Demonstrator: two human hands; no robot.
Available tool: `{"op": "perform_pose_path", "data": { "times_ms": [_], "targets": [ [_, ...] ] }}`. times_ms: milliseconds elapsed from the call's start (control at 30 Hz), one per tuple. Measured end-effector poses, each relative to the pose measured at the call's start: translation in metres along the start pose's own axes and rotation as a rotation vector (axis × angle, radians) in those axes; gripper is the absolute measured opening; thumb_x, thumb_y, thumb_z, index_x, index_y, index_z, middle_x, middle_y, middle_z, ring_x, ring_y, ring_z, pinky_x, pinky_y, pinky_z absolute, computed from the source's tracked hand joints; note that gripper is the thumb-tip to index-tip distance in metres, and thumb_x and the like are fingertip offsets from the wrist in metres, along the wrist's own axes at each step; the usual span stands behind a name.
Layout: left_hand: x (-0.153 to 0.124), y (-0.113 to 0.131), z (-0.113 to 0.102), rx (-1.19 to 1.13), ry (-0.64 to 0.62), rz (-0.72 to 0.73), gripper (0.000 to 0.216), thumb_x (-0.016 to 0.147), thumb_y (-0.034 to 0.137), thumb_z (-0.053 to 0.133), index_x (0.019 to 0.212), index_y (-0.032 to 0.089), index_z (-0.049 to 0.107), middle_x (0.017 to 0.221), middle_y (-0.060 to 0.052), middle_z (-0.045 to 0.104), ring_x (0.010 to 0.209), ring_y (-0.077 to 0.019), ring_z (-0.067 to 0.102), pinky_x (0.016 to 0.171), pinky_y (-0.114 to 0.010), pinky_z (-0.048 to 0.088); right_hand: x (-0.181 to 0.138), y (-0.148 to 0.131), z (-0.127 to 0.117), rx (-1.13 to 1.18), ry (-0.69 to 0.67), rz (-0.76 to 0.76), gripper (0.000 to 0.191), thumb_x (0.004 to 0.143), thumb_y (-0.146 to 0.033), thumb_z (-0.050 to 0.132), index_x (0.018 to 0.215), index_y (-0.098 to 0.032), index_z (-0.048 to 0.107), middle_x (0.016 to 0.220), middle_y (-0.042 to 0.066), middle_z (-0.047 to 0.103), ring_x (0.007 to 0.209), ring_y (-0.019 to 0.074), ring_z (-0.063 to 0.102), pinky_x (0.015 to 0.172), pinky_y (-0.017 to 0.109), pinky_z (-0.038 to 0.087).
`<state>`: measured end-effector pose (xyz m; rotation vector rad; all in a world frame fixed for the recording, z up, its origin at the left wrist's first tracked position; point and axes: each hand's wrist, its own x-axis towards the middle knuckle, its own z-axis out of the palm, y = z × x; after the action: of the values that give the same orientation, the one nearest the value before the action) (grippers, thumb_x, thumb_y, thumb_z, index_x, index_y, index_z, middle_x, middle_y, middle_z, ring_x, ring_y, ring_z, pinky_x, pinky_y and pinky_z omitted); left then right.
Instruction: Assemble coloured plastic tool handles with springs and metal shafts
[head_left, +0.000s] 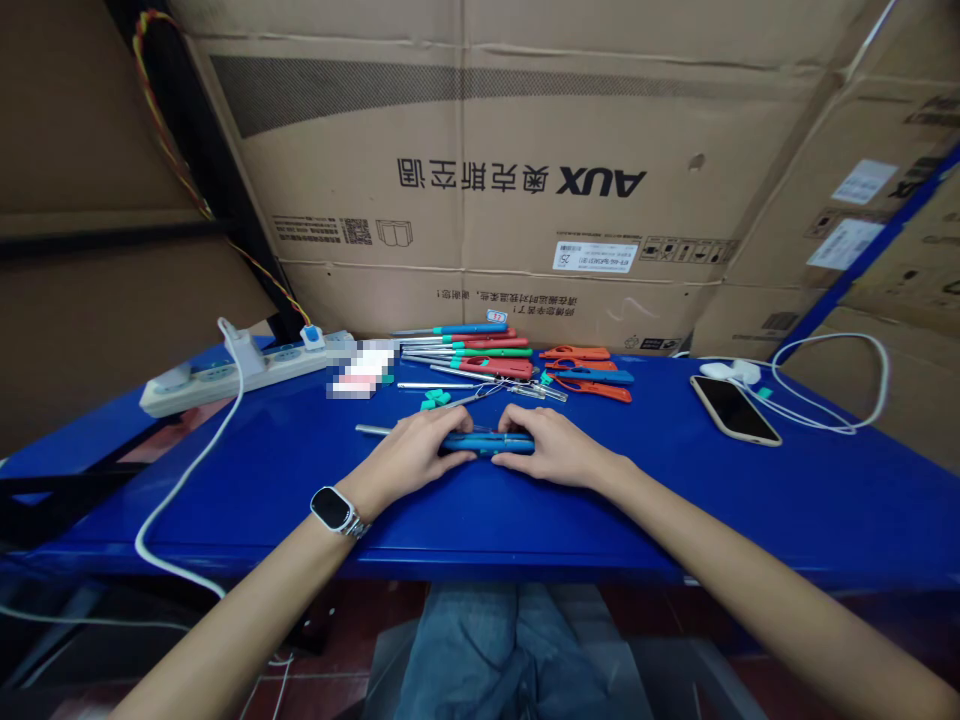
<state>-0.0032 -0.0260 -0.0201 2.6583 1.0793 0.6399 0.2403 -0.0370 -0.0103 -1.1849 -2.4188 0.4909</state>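
Between my hands lies a blue handle with a long metal tube, looking like a stick lighter (487,442), held level just above or on the table. My left hand (420,445) is closed round its tube end, and the tube's tip sticks out to the left past my fingers. At the other end, the fingers of my right hand (551,445) pinch the blue handle. My fingers cover parts of it. Just beyond are several small teal pieces (435,399), a loose metal tube (436,386) and clear small parts (551,391).
Several red, green and blue stick lighters (480,352) lie at the back, beside orange and blue handle shells (592,375). A phone (735,410) and white cable (825,425) are on the right. A power strip (247,372) stands left. Cardboard (510,120) walls the back of the blue table (600,530).
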Motion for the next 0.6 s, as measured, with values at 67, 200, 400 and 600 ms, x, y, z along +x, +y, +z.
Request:
{"op": "perform_pose_path", "data": {
  "times_ms": [67, 200, 400, 600],
  "targets": [
    [-0.0011, -0.0011, -0.0014, 0.007, 0.003, 0.022, 0.015, 0.094, 0.038, 0.059, 0.098, 0.023, 0.058, 0.098, -0.002, 0.066, 0.086, -0.0203, 0.063, 0.073, -0.031, 0.046, -0.0019, 0.0016, 0.0012, -0.017, 0.009, -0.054, 0.019, 0.089, -0.035, 0.065, 0.102, -0.022, 0.061, 0.094, 0.002, 0.069, 0.083, 0.0188, 0.063, 0.075, 0.03, 0.044],
    [-0.0029, -0.0043, -0.0037, -0.056, 0.0, 0.048, 0.02, 0.095, 0.041, 0.059, 0.102, 0.023, 0.062, 0.103, -0.003, 0.068, 0.092, -0.0208, 0.064, 0.08, -0.032, 0.049, -0.0045, 0.0068, 0.002, -0.053, 0.017, -0.113, 0.017, 0.094, -0.035, 0.059, 0.102, -0.021, 0.063, 0.096, 0.005, 0.069, 0.087, 0.0197, 0.064, 0.079, 0.03, 0.045],
    [-0.0029, -0.0068, -0.0059, -0.121, 0.014, 0.073, 0.023, 0.094, 0.043, 0.06, 0.1, 0.021, 0.067, 0.099, -0.004, 0.07, 0.09, -0.0202, 0.065, 0.082, -0.031, 0.049, -0.0059, 0.0049, 0.0, -0.102, -0.011, -0.158, 0.021, 0.098, -0.04, 0.052, 0.098, -0.02, 0.059, 0.093, 0.005, 0.067, 0.084, 0.0189, 0.063, 0.074, 0.028, 0.043],
    [-0.0023, -0.0098, -0.0058, -0.115, 0.007, 0.062, 0.024, 0.093, 0.043, 0.061, 0.1, 0.02, 0.068, 0.1, -0.005, 0.071, 0.09, -0.0211, 0.066, 0.082, -0.033, 0.05, -0.006, 0.0023, 0.0012, -0.304, -0.037, -0.184, 0.027, 0.102, -0.043, 0.042, 0.1, -0.02, 0.057, 0.087, 0.005, 0.066, 0.074, 0.0191, 0.061, 0.068, 0.029, 0.037]
  ]
}}
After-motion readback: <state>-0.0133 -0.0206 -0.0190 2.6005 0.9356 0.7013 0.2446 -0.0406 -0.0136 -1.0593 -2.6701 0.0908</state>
